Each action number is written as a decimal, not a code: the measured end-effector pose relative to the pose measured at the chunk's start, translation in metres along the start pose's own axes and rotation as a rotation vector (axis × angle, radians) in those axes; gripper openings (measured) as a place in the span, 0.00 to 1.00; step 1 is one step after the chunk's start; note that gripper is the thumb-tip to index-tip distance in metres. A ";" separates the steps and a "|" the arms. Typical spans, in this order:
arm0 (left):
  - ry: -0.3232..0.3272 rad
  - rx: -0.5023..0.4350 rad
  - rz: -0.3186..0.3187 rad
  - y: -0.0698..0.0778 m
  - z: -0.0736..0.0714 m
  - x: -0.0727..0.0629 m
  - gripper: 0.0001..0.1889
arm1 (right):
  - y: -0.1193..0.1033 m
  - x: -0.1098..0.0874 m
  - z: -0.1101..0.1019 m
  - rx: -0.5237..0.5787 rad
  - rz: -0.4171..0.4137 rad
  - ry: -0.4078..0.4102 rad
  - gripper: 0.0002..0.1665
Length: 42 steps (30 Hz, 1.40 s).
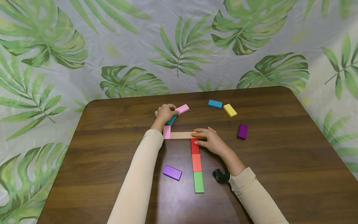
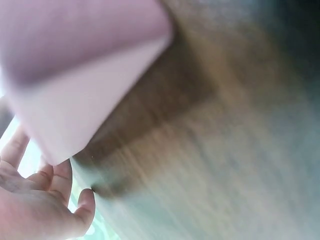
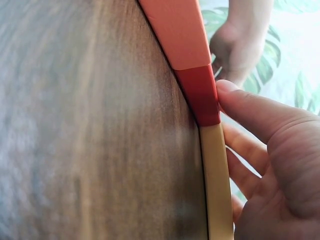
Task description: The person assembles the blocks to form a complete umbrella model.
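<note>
Left hand point(image 1: 165, 113) curls over the teal block point(image 1: 171, 120), thumb by the near end of the far pink block point(image 1: 182, 109). Cannot tell if its grip is tight on either; probably lining their ends up. Teal sits slanted off the corner pink block point(image 1: 167, 132), so the line bends there.

Right hand point(image 1: 209, 140) has fingers stretched over the joined yellow block point(image 3: 216, 180), thumb against the red block point(image 1: 195, 147); grip is loose, not wrapped round anything. Likely steadying: that spot is the junction, so a nudge there would upset both branches.

Corner pink, tan block point(image 1: 181, 135) and joined yellow run crosswise, end to end. Red, orange block point(image 1: 196, 162) and green block point(image 1: 199, 182) run from the junction toward the person, butted close, presumably to read as one strip.

Spares on the desk point(image 1: 112, 161): blue block point(image 1: 215, 104) and loose yellow block point(image 1: 230, 110) near each other at the far side, dark purple block point(image 1: 242, 131) off to the right, light purple block point(image 1: 172, 172) left of the strip. All apart from the joined pieces, seemingly parked within reach but out of the way.
</note>
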<state>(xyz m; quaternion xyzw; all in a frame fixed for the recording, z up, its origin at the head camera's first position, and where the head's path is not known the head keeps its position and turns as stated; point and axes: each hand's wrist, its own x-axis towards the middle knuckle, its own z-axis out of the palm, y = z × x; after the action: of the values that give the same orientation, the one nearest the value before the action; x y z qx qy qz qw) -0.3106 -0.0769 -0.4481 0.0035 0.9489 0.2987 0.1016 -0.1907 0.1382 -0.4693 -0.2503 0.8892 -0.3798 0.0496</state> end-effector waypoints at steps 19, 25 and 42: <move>-0.017 -0.013 0.033 -0.002 -0.009 -0.006 0.20 | 0.000 0.000 0.001 0.003 0.006 0.002 0.20; -0.014 0.002 0.119 0.000 -0.021 -0.019 0.22 | -0.001 0.000 0.001 0.008 0.007 0.003 0.20; -0.213 0.051 0.400 -0.025 -0.036 -0.039 0.31 | -0.002 0.000 0.000 0.006 0.012 0.001 0.20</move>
<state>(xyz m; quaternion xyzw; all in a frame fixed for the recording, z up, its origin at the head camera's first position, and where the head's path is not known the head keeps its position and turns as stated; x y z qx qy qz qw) -0.2783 -0.1204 -0.4265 0.2257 0.9205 0.2867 0.1400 -0.1895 0.1369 -0.4676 -0.2447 0.8896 -0.3822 0.0519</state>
